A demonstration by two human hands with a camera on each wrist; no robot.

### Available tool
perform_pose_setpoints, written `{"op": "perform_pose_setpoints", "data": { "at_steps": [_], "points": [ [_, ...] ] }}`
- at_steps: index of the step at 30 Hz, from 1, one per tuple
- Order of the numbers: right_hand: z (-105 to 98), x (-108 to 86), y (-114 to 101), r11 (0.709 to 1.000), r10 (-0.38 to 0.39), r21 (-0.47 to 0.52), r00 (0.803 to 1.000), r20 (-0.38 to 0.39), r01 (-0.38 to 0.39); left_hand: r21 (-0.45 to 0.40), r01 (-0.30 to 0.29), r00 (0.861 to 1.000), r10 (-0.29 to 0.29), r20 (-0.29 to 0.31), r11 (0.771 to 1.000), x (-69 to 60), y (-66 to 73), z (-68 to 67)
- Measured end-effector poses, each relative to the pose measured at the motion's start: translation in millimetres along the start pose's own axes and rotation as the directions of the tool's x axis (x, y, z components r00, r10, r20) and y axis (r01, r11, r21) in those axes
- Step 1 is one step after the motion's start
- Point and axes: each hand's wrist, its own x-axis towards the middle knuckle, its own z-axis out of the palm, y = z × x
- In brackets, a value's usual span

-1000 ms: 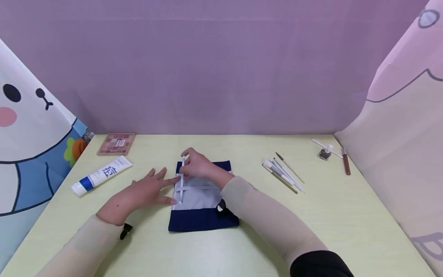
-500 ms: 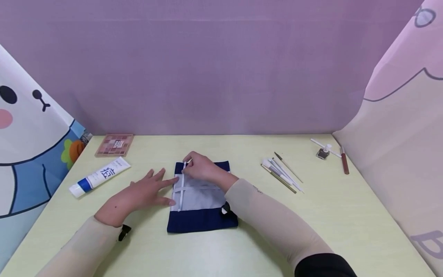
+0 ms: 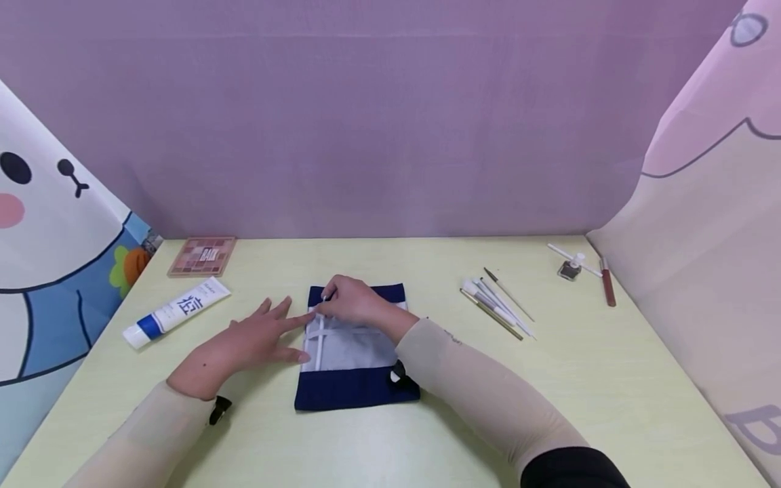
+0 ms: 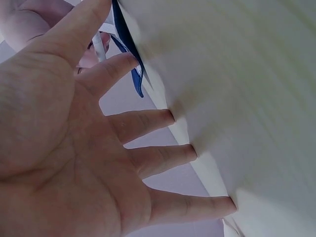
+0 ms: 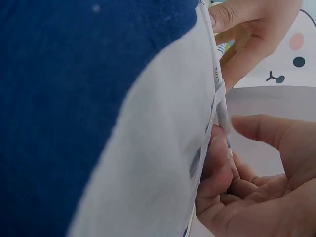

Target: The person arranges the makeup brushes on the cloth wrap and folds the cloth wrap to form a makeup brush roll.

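Note:
A navy and pale grey cloth case [image 3: 356,390] lies flat on the table. Along its left side runs a slim white stick [image 3: 320,344] with small lettering, pen-like, its exact kind unclear. A narrow pale band [image 5: 220,95] crosses over the stick near its middle. My right hand [image 3: 354,301] holds the stick's far end, fingers curled behind it; the thumb stands slightly off it in the right wrist view. My left hand [image 3: 256,342] is spread, with index finger and thumb touching the case's left edge and the other fingertips [image 4: 190,152] on the table.
Left of the case are a white and blue tube [image 3: 177,312] and a pink palette [image 3: 202,257]. Several makeup brushes [image 3: 497,305] lie to the right. Farther right are a small dark bottle [image 3: 569,270], a white stick [image 3: 560,251] and a brown-red tube [image 3: 607,285].
The white stick has slid toward me along the case, its far end now lower. My right hand has come down with it. My left hand has stayed at the case's left edge.

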Motion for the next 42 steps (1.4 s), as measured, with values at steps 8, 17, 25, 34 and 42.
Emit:
{"op": "perform_pose_setpoints", "data": {
  "at_steps": [8, 17, 25, 34, 42],
  "points": [
    [3, -4.3, -2, 0.994, -0.038, -0.100, 0.995, 0.088, 0.047, -0.002, 0.015, 1.000, -0.015, -0.003, 1.000, -2.3, -0.5, -0.2],
    [1, -14.9, 0, 0.983, -0.051, -0.170, 0.995, 0.090, 0.066, -0.009, 0.011, 1.000, -0.011, -0.002, 1.000, -4.5, -1.0, 5.1],
    [-31, -29.4, 4, 0.994, -0.084, -0.069, 0.996, 0.040, 0.086, 0.001, 0.014, 1.000, -0.014, 0.003, 1.000, -2.7, 0.7, 3.0],
    [-73, -50.5, 27, 0.993, -0.081, 0.078, 0.996, -0.027, 0.083, -0.008, 0.014, 1.000, -0.014, 0.003, 1.000, -2.2, 0.8, 2.8],
    [-113, -71.9, 61, 0.992, -0.080, 0.082, 0.989, -0.123, 0.091, -0.001, 0.004, 1.000, -0.004, -0.009, 1.000, -1.3, 1.1, 1.9]
  ]
}}
